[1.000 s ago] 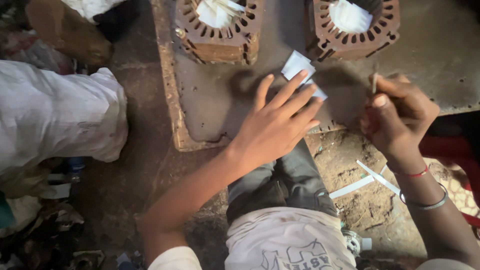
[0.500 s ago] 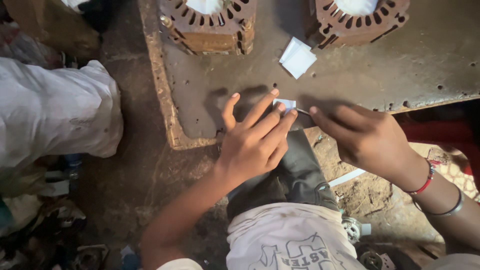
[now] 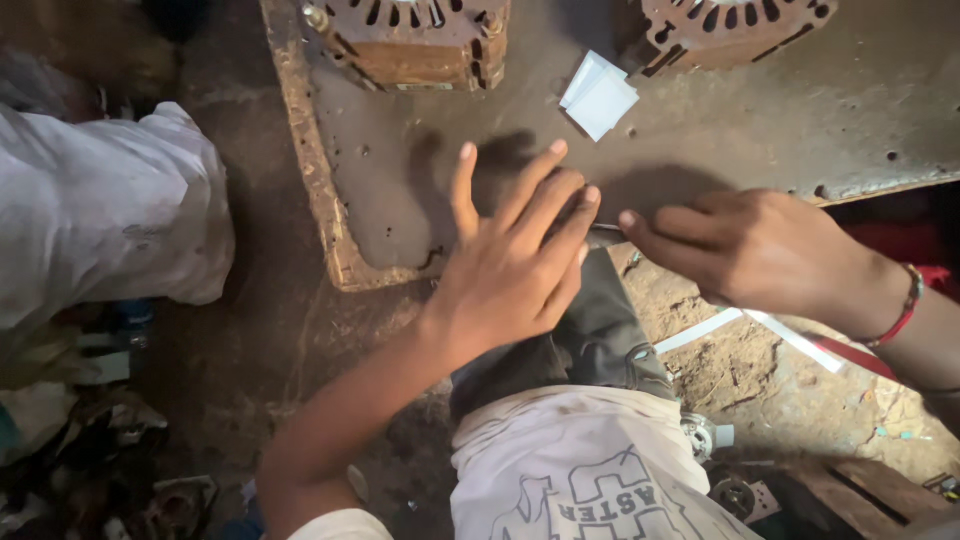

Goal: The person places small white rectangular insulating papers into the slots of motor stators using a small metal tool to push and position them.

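Head view, left hand splayed flat, right hand pinching beside it

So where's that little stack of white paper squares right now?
The stack of white paper squares lies on the metal slab near the top of the head view, between the two rusty slotted motor cores, beyond the fingertips of the left hand.
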